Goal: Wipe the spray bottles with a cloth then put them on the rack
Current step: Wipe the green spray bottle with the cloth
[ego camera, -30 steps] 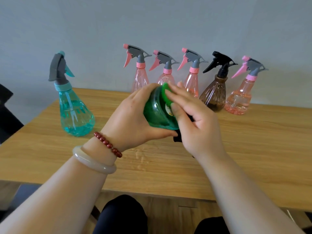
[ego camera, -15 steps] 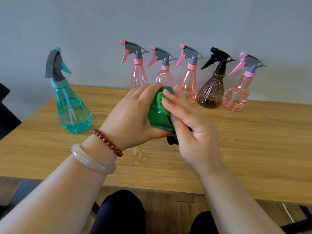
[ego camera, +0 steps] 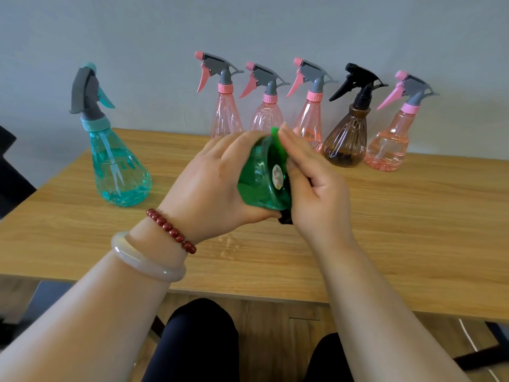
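Grey wall (ego camera: 248, 23) backs a wooden table (ego camera: 413, 216) above which a person's left hand (ego camera: 209, 186) grips a green spray bottle (ego camera: 259, 183) in mid-air near the middle, tipped on its side, fingers wrapped round its body. The right hand (ego camera: 319, 194) holds a green cloth (ego camera: 276, 139) against the bottle's stickered base, fingers bent lightly over the rim. Far along the wall stand four pink spray bottles (ego camera: 225, 117) and a brown spray bottle (ego camera: 345, 139), with a teal spray bottle (ego camera: 118, 172) apart at left.
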Action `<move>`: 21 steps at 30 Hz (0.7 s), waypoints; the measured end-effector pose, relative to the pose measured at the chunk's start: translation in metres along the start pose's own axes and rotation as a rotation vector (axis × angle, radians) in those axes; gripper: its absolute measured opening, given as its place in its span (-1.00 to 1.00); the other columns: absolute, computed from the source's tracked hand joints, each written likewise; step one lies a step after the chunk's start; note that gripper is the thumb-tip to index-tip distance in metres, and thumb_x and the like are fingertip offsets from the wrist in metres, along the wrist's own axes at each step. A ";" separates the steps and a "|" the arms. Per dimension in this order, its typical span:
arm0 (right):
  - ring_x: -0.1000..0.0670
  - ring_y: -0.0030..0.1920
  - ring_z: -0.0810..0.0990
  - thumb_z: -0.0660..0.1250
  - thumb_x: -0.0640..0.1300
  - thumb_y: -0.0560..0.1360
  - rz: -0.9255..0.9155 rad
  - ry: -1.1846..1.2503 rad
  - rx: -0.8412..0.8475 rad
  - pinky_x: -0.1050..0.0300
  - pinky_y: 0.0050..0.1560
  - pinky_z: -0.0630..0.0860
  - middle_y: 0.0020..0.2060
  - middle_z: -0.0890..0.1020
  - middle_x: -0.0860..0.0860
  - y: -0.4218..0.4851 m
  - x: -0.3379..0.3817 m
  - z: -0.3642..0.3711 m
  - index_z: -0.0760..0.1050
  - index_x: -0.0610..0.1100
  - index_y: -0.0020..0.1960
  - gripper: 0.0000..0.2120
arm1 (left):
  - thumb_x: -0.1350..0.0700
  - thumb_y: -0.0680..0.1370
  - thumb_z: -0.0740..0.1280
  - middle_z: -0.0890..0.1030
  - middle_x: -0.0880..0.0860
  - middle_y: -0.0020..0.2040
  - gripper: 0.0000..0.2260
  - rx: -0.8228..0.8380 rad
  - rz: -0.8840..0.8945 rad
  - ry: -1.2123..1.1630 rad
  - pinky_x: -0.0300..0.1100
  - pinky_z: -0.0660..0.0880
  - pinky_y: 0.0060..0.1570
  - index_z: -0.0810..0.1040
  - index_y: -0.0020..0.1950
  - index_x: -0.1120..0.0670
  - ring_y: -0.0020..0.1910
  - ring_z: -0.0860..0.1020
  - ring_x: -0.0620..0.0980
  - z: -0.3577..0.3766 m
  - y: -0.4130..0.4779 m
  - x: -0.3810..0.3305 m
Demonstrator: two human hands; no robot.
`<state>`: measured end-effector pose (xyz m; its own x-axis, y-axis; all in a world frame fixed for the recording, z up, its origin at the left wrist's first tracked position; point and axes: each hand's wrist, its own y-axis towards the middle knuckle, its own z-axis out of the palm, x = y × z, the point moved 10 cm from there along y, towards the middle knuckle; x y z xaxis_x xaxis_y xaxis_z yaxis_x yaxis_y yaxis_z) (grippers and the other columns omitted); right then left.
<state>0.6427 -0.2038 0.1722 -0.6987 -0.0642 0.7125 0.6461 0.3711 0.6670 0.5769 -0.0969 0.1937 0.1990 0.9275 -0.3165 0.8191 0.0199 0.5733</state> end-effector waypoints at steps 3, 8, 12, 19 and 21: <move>0.09 0.48 0.31 0.18 -0.34 0.62 -0.013 0.008 0.030 0.20 0.49 0.22 0.38 0.45 0.05 -0.011 0.008 0.009 0.43 -0.15 0.39 -0.63 | -0.26 0.30 0.49 0.50 -0.07 0.26 -0.18 0.005 -0.029 -0.033 -0.31 0.35 0.22 0.38 0.44 0.11 0.22 0.43 -0.13 0.000 -0.001 0.002; 0.04 0.49 0.31 0.18 -0.39 0.60 -0.134 -0.048 0.096 0.14 0.50 0.23 0.38 0.43 0.04 -0.013 0.020 0.012 0.40 -0.17 0.40 -0.61 | -0.25 0.30 0.48 0.51 -0.08 0.23 -0.20 -0.017 -0.031 -0.035 -0.39 0.30 0.21 0.41 0.42 0.12 0.21 0.43 -0.17 -0.006 -0.003 0.001; 0.12 0.47 0.31 0.18 -0.31 0.61 -0.007 -0.014 0.018 0.32 0.45 0.20 0.33 0.44 0.15 0.000 0.001 0.000 0.39 -0.03 0.38 -0.61 | -0.28 0.28 0.50 0.50 -0.11 0.21 -0.18 -0.010 -0.038 -0.048 -0.37 0.34 0.19 0.41 0.42 0.09 0.20 0.41 -0.20 -0.004 -0.003 -0.001; 0.15 0.44 0.37 0.21 -0.39 0.59 0.018 0.166 0.139 0.18 0.46 0.28 0.27 0.54 0.16 -0.021 0.007 0.013 0.52 -0.16 0.29 -0.66 | -0.28 0.14 0.55 0.55 -0.20 0.19 -0.11 0.078 -0.200 -0.229 -0.54 0.38 0.13 0.42 0.41 -0.02 0.15 0.50 -0.29 0.000 -0.008 0.018; 0.14 0.42 0.40 0.21 -0.41 0.58 -0.019 0.197 0.172 0.11 0.46 0.30 0.24 0.56 0.16 -0.018 0.019 0.011 0.51 -0.15 0.28 -0.66 | -0.30 0.10 0.52 0.56 -0.24 0.11 -0.16 0.108 -0.220 -0.278 -0.55 0.40 0.04 0.43 0.34 -0.10 0.11 0.50 -0.36 -0.002 -0.005 0.016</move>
<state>0.6147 -0.2016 0.1711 -0.6261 -0.2457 0.7400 0.5599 0.5188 0.6460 0.5751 -0.0811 0.1868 0.1383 0.7682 -0.6251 0.9077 0.1541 0.3902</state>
